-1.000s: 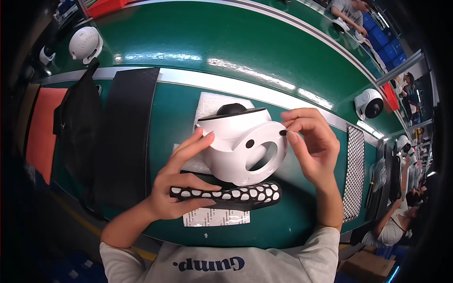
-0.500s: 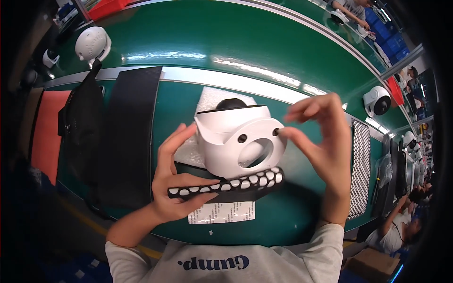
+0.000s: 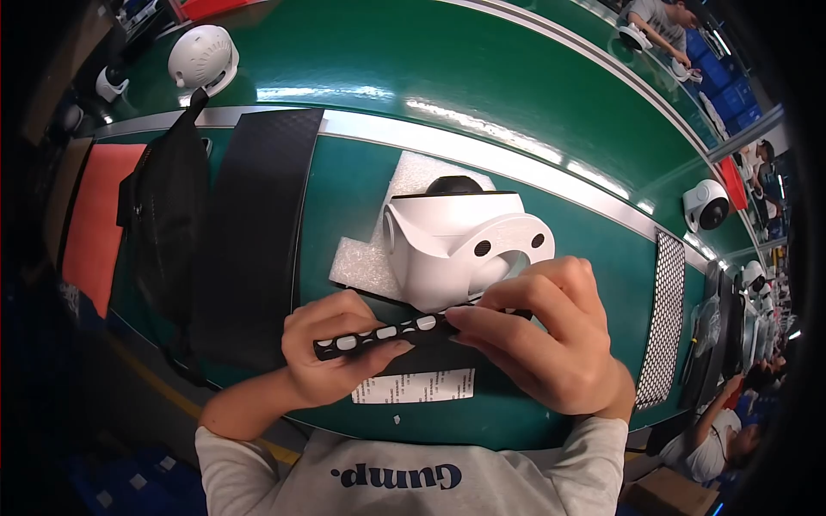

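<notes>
My left hand (image 3: 320,353) grips the left end of a bendy black sheet (image 3: 387,334) dotted with white rounded spots, thumb below and fingers above. At the sheet's middle, the fingertips of my right hand (image 3: 559,344) pinch together on its upper edge; whether they hold a separate small piece is hidden. Just beyond, a white security camera housing (image 3: 417,228) with a black dome on its far side rests over white foam wrap (image 3: 357,261). Two dark round spots show on its curved arm, beside a large round opening partly covered by my right hand.
A strip of white printed paper (image 3: 415,387) lies on the green table in front of me. To the left are a black sheet (image 3: 254,206), a black bag (image 3: 172,215) and an orange sheet (image 3: 101,224). A white-spotted sheet (image 3: 662,318) and another camera (image 3: 707,206) stand right.
My right hand has come down from beside the camera housing to the spotted sheet and closed on its edge. My left hand keeps its grip. The whole view has shifted slightly.
</notes>
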Tool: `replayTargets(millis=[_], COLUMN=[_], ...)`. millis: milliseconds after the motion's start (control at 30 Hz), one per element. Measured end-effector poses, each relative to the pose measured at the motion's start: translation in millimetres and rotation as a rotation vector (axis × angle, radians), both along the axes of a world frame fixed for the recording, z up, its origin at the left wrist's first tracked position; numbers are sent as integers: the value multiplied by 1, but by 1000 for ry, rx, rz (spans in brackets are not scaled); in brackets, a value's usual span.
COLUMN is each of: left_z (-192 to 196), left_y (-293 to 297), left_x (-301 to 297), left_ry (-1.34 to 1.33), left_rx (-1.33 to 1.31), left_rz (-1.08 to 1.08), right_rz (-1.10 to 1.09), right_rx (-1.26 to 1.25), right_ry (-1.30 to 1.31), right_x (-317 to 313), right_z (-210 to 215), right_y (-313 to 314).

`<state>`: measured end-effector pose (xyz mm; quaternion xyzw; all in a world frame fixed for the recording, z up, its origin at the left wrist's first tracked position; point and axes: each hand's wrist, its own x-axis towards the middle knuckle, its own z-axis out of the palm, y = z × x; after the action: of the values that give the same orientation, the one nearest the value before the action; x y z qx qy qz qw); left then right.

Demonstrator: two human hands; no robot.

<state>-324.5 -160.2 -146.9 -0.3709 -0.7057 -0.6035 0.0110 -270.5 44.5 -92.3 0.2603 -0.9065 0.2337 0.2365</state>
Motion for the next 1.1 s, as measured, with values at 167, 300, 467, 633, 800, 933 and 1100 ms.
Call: replayTargets(millis=[167,300,467,633,800,933,1100], left_z=[-2,0,4,0,-2,-7,-3], left_y=[1,4,6,12,11,10,13], left_x=[-1,1,-3,-8,-11,-11,-11], left_ry=[-10,-106,-313,-369,-363,-444,-543], left_rx=[-28,-51,-53,-114,-151,-77,13], left_rz=[18,54,-63,-484,-545,-619,-675], right_rz=[13,4,110,43,52,78,54], right_rx=[4,82,-62,-635,-528,-676,-627], right_ry=[24,264,243,-286,-245,-393,-367], right_x=[-2,-2,3,10,8,8,8], right_z=[-8,-22,-24,-29,-42,-45,-44], right_y=[0,-3,6,21,19,16,16])
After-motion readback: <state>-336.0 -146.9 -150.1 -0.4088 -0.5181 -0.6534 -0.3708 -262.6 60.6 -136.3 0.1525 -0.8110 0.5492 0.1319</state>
